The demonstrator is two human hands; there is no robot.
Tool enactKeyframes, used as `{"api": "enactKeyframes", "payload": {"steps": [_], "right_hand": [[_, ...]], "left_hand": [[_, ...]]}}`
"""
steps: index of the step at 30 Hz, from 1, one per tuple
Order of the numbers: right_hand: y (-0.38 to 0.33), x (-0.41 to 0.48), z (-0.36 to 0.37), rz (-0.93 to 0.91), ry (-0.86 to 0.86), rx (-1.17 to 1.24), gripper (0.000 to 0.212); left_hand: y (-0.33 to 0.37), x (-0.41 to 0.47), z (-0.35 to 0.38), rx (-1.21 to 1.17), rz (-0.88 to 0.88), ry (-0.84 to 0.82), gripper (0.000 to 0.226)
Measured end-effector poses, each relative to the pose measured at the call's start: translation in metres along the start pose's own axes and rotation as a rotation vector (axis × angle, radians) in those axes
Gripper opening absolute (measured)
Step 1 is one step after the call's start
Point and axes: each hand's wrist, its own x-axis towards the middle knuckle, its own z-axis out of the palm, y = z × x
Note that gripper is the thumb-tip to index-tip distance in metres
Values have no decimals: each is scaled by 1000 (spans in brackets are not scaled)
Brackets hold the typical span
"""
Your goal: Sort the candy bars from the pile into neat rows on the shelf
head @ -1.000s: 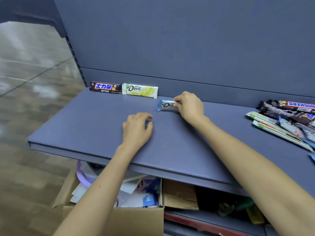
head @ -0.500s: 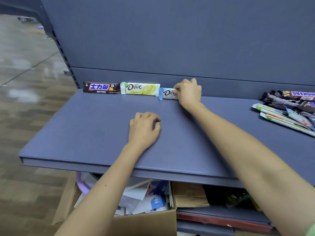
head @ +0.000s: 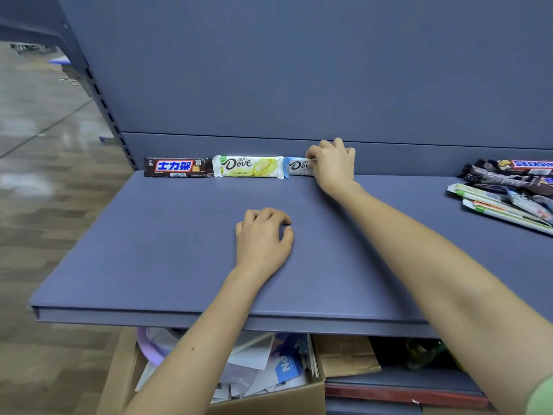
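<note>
Along the back of the grey-blue shelf (head: pixel 167 253) stands a row: a brown Snickers bar (head: pixel 178 167), a pale yellow Dove bar (head: pixel 248 166) and a blue-and-white Dove bar (head: pixel 297 166). My right hand (head: pixel 332 164) is closed on the right part of the blue Dove bar, pressing it against the back wall; its right end is hidden. My left hand (head: pixel 263 238) rests on the shelf's middle, fingers curled, holding nothing. The pile of candy bars (head: pixel 508 190) lies at the right edge.
The shelf's back panel (head: pixel 299 70) rises right behind the row. Below the shelf a cardboard box (head: pixel 269 399) holds papers and bags. A wooden floor (head: pixel 45 205) lies to the left.
My right hand carried the blue Dove bar from mid-shelf to the back wall and set it right of the yellow Dove bar. My left hand stayed in place.
</note>
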Motion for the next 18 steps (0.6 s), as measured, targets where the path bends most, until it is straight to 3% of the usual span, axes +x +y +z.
{"api": "enactKeyframes", "payload": {"steps": [10,15,18], "right_hand": [[1,-10,13,-93,103,-39,31],[9,-14,14,-193,150,-159,25],[11,-16,14,-241,142,-279,35]], "left_hand": [[0,0,0,-15,-1,-8,23],[0,0,0,-12,3,-8,23],[-1,0,0,-15,5,-9,24]]}}
